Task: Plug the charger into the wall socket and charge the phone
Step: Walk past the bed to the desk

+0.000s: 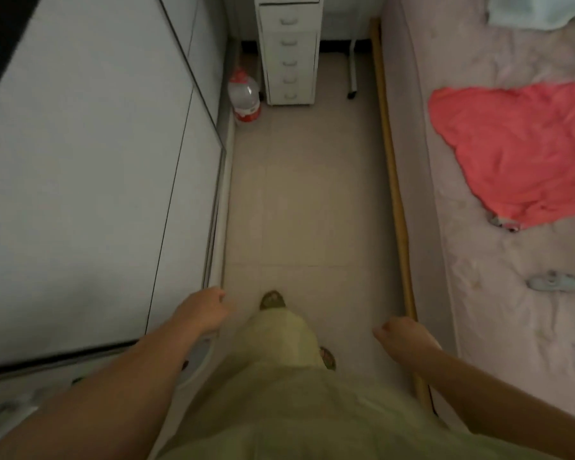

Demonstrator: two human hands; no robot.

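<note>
No charger, phone or wall socket shows in this blurred head view. My left hand (204,310) hangs at the lower left beside the foot of a white wardrobe (90,180), fingers loosely curled, holding nothing. My right hand (402,336) hangs at the lower right next to the wooden bed rail (394,180), also loosely curled and holding nothing. Below me are a pale green garment and my feet on the tiled floor (306,200).
A narrow aisle runs between the wardrobe and a bed (498,287) with a pink cover. A red cloth (525,147) and a small pale object (553,282) lie on the bed. A white drawer unit (291,51) and a plastic bottle (244,96) stand at the far end.
</note>
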